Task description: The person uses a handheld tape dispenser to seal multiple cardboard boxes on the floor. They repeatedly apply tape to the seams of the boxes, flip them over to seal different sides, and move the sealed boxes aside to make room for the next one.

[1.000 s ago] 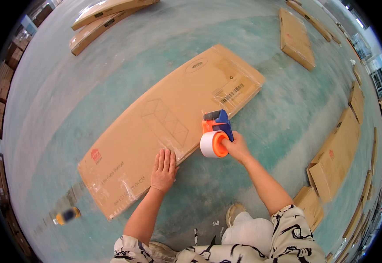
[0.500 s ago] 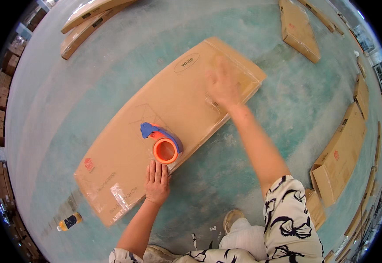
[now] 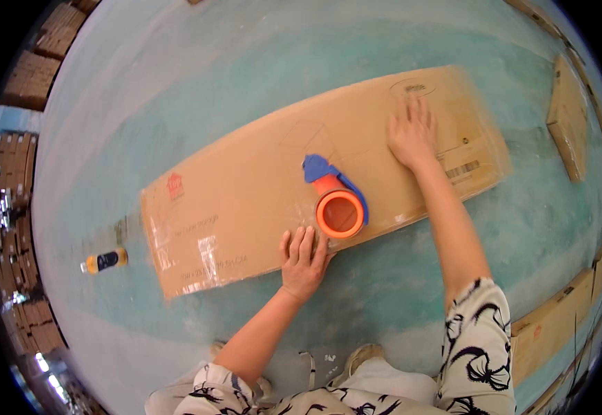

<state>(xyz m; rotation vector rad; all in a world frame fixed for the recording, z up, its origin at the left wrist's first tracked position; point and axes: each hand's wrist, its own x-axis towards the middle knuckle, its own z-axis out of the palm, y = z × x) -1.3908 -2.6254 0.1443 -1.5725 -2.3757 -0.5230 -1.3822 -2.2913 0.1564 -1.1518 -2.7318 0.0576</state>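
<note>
A long flattened cardboard box (image 3: pixel 259 173) lies on the teal floor. An orange and blue tape dispenser (image 3: pixel 335 200) rests on it near the front edge, with no hand on it. My left hand (image 3: pixel 302 261) lies flat, fingers spread, on the box's near edge just below the dispenser. My right hand (image 3: pixel 411 133) presses flat on the right part of the box, fingers apart, holding nothing.
A small yellow and black bottle (image 3: pixel 105 261) lies on the floor to the left. More flattened boxes (image 3: pixel 569 117) lie at the right, and another cardboard piece (image 3: pixel 557 315) at lower right. Stacked cartons (image 3: pixel 12 207) line the left rim.
The right hand let go of the tape dispenser, which now rests on the box by the left hand. The right hand moved to press on the box's right part.
</note>
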